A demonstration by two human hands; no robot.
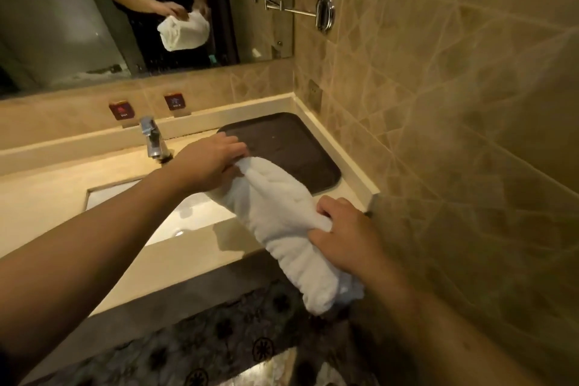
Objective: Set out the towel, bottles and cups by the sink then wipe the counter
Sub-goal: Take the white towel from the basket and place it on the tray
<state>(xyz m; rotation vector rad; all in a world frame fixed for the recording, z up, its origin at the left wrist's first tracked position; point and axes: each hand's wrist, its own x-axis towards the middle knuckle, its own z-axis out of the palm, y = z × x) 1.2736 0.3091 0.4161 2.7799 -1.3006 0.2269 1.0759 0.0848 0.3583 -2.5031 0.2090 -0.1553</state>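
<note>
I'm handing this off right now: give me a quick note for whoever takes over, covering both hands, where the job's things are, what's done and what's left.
Left hand: gripping the far end of the white towel.
Right hand: gripping the towel's near end.
The towel is bunched lengthwise, held above the counter, spanning from the near edge of the dark tray to past the counter's front edge, right of the sink.
Done: nothing set down yet; the tray is bare.
Left: lay out the towel, bring the bottles and cups (none in view), then wipe the counter.
</note>
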